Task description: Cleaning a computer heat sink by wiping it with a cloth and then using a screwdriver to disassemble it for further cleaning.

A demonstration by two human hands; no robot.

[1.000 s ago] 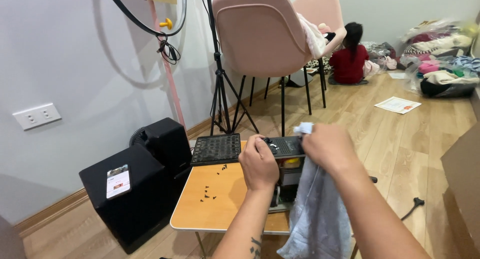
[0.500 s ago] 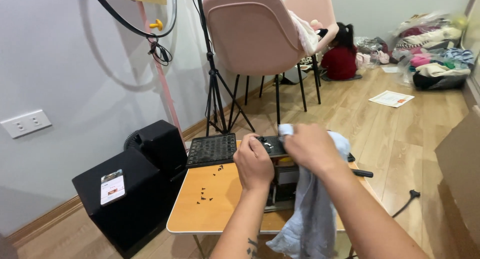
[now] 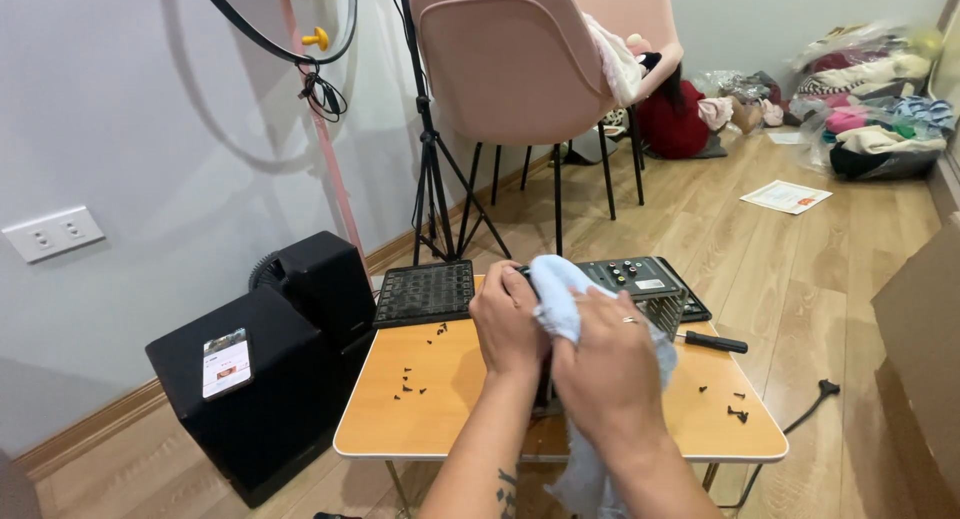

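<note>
Two hands, the left hand (image 3: 510, 324) and the right hand (image 3: 605, 369), are above the small wooden table (image 3: 450, 434). One light blue cloth (image 3: 560, 299) is there too. One screwdriver (image 3: 712, 342) lies on the table. Two pink chairs (image 3: 500, 59) stand behind the table. One phone (image 3: 226, 362) lies left of it.

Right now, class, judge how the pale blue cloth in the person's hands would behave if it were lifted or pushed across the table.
The pale blue cloth is probably floppy: it bunches between the left hand and right hand and hangs below the table. It is likely light, and should drag rather than roll.
</note>
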